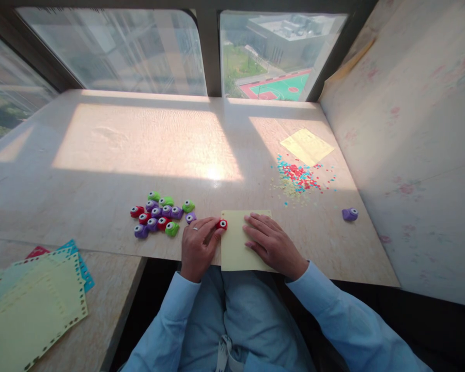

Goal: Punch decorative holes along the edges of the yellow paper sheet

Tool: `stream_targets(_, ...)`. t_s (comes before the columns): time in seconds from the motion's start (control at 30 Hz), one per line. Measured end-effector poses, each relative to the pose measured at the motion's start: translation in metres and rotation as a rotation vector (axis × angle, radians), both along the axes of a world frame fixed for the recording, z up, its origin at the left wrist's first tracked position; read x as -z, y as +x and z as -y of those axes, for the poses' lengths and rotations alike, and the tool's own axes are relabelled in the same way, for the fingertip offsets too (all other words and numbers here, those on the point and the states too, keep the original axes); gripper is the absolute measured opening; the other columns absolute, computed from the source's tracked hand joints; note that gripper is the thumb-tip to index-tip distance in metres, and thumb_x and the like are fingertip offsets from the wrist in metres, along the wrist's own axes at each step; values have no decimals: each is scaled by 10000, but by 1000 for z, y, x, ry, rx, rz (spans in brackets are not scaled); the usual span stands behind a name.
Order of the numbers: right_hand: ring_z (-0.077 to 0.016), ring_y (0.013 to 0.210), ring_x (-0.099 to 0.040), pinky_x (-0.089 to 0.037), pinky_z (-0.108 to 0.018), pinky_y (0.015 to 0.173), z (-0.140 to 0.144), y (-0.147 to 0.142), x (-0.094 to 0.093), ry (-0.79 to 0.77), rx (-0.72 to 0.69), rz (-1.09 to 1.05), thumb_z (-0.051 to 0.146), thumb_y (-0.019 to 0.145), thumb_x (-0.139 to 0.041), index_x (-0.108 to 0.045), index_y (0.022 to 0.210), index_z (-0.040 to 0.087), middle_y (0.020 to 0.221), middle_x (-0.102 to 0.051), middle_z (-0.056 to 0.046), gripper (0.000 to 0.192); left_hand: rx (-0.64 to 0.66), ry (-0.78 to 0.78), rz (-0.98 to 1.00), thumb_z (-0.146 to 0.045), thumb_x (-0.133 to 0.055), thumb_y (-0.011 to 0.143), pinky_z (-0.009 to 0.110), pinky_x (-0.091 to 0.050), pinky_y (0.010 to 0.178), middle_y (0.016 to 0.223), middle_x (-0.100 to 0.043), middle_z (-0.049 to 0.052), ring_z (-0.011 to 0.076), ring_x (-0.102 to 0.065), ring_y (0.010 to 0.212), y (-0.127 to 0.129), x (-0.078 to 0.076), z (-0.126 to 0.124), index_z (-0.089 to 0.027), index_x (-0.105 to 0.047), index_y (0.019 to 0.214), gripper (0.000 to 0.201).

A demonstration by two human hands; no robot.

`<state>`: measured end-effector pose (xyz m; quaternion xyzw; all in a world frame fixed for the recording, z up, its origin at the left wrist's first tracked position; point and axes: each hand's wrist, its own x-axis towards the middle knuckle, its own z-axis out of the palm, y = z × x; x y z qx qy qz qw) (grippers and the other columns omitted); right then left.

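A pale yellow paper sheet [238, 243] lies at the near edge of the marble sill [139, 144]. My right hand [271, 243] rests flat on the sheet's right part, fingers spread. My left hand [197, 247] holds a small red paper punch [222, 224] against the sheet's top left edge. A cluster of several small punches [160, 216] in green, purple and red sits just left of my left hand.
A pile of coloured paper confetti [299, 180] and another yellow sheet [307, 146] lie at the far right. A lone purple punch [349, 214] sits near the right wall. Punched-edge sheets [34, 305] are stacked on a lower ledge at the near left.
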<state>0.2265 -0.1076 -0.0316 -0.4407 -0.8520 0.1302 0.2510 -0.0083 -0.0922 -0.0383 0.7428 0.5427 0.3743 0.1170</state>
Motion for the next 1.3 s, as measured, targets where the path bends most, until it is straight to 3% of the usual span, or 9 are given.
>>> stream_targets(0.37,-279,1348,-486,-434,-503,1094,0,0,2,0,1,-26,328,962,-547,-631,1269,199,1395,-582,-134,344,-16,-23,-10,-348,-612,913,411,-476,906,1064,-741,76,235,-649,992,2,-3,0,-202,-710,1070,236)
stream_targets(0.6,-257,1296,-541,-473,-495,1062,-2,3,1,12,51,-252,297,960,-548,-611,1302,235,1335,-629,-121,353,-18,-62,33,-399,-591,919,423,-474,931,1091,-731,84,241,-638,1032,2,-5,0,-197,-689,1102,290)
stream_targets(0.73,-240,1183,-611,-498,-475,1017,-2,7,-2,-29,161,-447,279,956,-549,-660,1201,253,1221,-688,-95,270,-2,-113,90,-411,-580,923,437,-468,953,1123,-720,87,243,-634,1068,-1,-5,1,-200,-672,1129,309)
stream_targets(0.9,-220,1033,-655,-520,-413,929,-1,11,-1,-145,451,-739,326,962,-530,-697,1043,235,1067,-714,-69,207,-1,-217,265,-410,-595,900,404,-499,937,1145,-697,93,232,-637,1071,-5,-9,1,-196,-666,1127,319)
stream_targets(1.03,-218,959,-663,-519,-383,879,-2,11,-3,-175,598,-863,388,944,-546,-710,951,214,978,-729,-58,239,-135,-292,435,-433,-599,872,307,-542,756,1008,-694,79,187,-662,889,-3,-21,0,-172,-667,1013,305)
stream_targets(1.13,-216,940,-662,-505,-376,879,-2,11,-6,-162,617,-878,409,930,-556,-713,918,209,949,-734,-51,254,-243,-323,404,-438,-606,833,264,-504,642,837,-677,47,160,-626,738,0,-32,-3,-168,-649,860,275)
stream_targets(1.3,-212,914,-661,-495,-362,862,-1,13,-6,-172,627,-897,429,919,-558,-710,894,203,926,-734,-46,274,-192,-559,276,-556,-568,808,233,-350,479,484,-460,-38,118,-474,491,6,-45,-13,-202,-468,567,440)
